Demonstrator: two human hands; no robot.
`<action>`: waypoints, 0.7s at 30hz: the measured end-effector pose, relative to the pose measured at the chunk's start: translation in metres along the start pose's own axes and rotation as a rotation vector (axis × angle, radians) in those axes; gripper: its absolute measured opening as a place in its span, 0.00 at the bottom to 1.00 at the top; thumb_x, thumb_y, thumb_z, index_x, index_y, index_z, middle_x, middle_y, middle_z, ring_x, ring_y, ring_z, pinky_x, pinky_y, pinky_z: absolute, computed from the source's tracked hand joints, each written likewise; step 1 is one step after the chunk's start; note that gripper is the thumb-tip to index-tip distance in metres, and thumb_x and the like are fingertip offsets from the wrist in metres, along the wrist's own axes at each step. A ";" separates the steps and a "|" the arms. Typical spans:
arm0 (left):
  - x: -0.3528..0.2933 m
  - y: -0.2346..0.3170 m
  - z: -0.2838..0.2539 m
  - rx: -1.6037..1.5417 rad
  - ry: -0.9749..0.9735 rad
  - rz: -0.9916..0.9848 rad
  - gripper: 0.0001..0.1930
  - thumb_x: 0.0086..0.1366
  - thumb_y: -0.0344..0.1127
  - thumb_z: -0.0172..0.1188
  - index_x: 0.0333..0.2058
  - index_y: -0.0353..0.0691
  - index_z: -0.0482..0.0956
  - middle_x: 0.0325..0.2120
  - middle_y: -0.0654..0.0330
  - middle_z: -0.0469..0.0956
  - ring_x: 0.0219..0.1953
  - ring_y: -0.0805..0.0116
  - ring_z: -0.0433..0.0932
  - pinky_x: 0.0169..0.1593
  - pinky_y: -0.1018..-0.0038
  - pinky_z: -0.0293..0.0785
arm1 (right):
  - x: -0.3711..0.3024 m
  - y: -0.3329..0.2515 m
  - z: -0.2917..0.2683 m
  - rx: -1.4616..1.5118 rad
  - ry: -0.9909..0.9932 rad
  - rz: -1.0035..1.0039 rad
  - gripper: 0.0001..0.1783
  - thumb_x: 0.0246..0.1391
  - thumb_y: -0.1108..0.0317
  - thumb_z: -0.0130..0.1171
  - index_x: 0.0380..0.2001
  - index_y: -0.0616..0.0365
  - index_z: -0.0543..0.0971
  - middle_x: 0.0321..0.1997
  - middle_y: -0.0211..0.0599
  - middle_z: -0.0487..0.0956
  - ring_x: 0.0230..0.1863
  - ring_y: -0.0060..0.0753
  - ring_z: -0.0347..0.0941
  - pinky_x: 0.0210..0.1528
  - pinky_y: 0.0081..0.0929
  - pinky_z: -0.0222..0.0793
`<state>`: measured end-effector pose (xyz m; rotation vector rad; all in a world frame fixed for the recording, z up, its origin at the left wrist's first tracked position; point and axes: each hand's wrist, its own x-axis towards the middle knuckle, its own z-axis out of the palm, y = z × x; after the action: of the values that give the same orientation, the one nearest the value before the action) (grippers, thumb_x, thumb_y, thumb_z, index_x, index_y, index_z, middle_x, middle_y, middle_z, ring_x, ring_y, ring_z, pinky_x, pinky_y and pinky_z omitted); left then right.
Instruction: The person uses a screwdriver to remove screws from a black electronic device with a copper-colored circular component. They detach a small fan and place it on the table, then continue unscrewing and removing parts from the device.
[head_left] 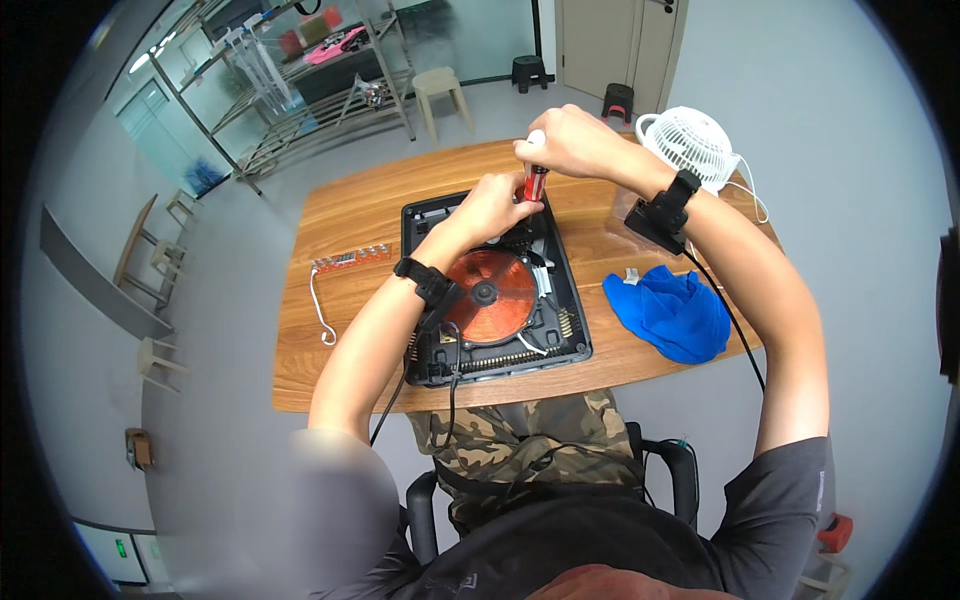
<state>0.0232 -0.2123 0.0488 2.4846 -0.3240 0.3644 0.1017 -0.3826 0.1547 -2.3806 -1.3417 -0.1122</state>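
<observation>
An opened induction cooker [583, 345] lies on the table before me, its black casing showing a round copper coil [490, 296] and wires. Over its far part stands a screwdriver [535, 183] with a red and white handle, roughly upright. Wrapped round the top of that handle is my right hand [572, 142], closed. Lower down, my left hand [490, 208] is closed too, thumb and fingers at the screwdriver's lower end. The tip and whatever it meets are hidden behind the left hand.
Left of the cooker lies a narrow red circuit board [350, 258] with a white cable [318, 305]. To the right are a crumpled blue cloth [670, 315], a clear plastic box [625, 222] and a white fan [692, 145]. Black cables hang from both wrist straps.
</observation>
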 end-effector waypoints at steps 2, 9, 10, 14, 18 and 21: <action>-0.001 -0.004 -0.001 0.035 -0.008 -0.048 0.17 0.60 0.39 0.71 0.41 0.33 0.81 0.32 0.45 0.84 0.36 0.48 0.84 0.45 0.61 0.77 | 0.007 0.001 0.010 -0.035 -0.015 -0.014 0.26 0.54 0.48 0.56 0.29 0.64 0.86 0.27 0.57 0.82 0.33 0.60 0.81 0.43 0.47 0.78; 0.000 -0.010 0.002 0.021 -0.033 -0.043 0.18 0.57 0.40 0.73 0.39 0.32 0.82 0.31 0.46 0.85 0.36 0.49 0.84 0.44 0.60 0.78 | 0.010 0.010 0.028 -0.039 -0.055 -0.029 0.26 0.54 0.49 0.56 0.29 0.65 0.85 0.26 0.58 0.82 0.33 0.60 0.81 0.42 0.47 0.78; 0.000 -0.010 0.002 0.028 -0.032 -0.040 0.18 0.57 0.40 0.73 0.40 0.32 0.82 0.32 0.46 0.85 0.37 0.49 0.84 0.44 0.60 0.78 | 0.010 0.012 0.030 -0.032 -0.038 -0.046 0.26 0.55 0.49 0.56 0.27 0.66 0.84 0.25 0.59 0.81 0.31 0.61 0.80 0.41 0.48 0.78; 0.001 -0.001 -0.001 0.021 -0.067 -0.042 0.18 0.57 0.40 0.73 0.40 0.32 0.82 0.33 0.45 0.85 0.37 0.48 0.84 0.45 0.60 0.78 | 0.011 0.012 0.026 -0.031 -0.091 -0.003 0.25 0.52 0.48 0.57 0.31 0.63 0.87 0.28 0.57 0.83 0.35 0.59 0.82 0.43 0.46 0.79; 0.002 0.001 -0.003 0.035 -0.079 -0.080 0.18 0.58 0.40 0.72 0.40 0.32 0.82 0.32 0.44 0.84 0.37 0.47 0.84 0.45 0.59 0.78 | 0.012 0.011 0.028 -0.044 -0.078 -0.008 0.25 0.52 0.48 0.57 0.31 0.63 0.87 0.29 0.57 0.84 0.35 0.59 0.82 0.44 0.46 0.79; 0.001 -0.001 -0.003 0.035 -0.067 -0.066 0.17 0.58 0.40 0.72 0.39 0.32 0.83 0.32 0.44 0.84 0.37 0.47 0.84 0.45 0.59 0.78 | 0.014 0.012 0.029 -0.036 -0.086 -0.010 0.25 0.53 0.48 0.57 0.32 0.63 0.87 0.29 0.57 0.84 0.36 0.59 0.82 0.44 0.46 0.79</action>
<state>0.0241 -0.2097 0.0505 2.5391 -0.2640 0.2619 0.1156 -0.3655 0.1286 -2.4340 -1.4013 -0.0377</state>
